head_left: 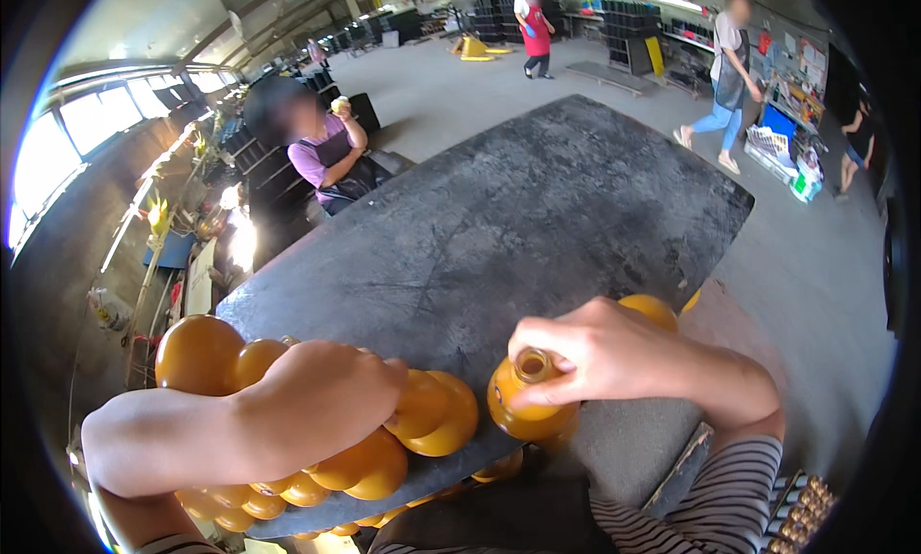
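My right hand (600,348) is closed round the neck of a glossy amber gourd-shaped bottle (513,415) at the table's near edge. The bottle's round open mouth faces up between my thumb and fingers. Further left, my left hand (336,381) curls against another amber gourd-shaped piece (446,415), its fingertips partly hidden behind the hand. Several more amber gourd-shaped pieces (197,354) crowd under and around my left forearm. One more amber bulb (649,310) shows behind my right wrist.
A dark, scuffed table (537,189) stretches away in front of me. At its far left side sits a person in purple (321,156). A person in a red apron (537,36) and another in a dark apron (731,74) are on the floor beyond. Black crates (628,36) stand stacked at the back.
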Demonstrator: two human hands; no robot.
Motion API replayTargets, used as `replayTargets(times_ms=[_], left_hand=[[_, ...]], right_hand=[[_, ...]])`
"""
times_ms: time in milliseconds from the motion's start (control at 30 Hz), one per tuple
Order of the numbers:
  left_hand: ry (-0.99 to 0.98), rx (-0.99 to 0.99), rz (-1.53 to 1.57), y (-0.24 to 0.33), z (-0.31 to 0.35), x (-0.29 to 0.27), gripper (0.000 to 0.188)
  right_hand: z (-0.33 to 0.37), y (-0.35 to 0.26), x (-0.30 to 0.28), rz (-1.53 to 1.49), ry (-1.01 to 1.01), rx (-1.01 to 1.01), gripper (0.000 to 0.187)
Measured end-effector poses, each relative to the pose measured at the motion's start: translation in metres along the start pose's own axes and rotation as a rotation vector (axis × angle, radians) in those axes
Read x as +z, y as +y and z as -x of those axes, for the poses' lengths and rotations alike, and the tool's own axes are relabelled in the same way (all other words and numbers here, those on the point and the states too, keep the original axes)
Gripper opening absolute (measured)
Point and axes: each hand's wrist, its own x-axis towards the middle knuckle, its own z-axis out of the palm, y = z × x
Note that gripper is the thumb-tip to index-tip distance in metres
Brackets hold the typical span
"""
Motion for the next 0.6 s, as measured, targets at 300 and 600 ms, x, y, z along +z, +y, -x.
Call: replayTargets(times_ms=[300, 600], left_hand=[[0.291, -0.209, 0.318, -0.037, -0.039, -0.056, 0.031], [0.696, -0.533, 0.546, -0.070, -0.168, -0.127, 0.026]], right_hand=[[-0.034, 0.087, -0.094, -0.136, 0.361, 0.210, 0.026], [-0.143, 0.266, -0.181, 0.257, 0.582, 0.093, 0.032]])
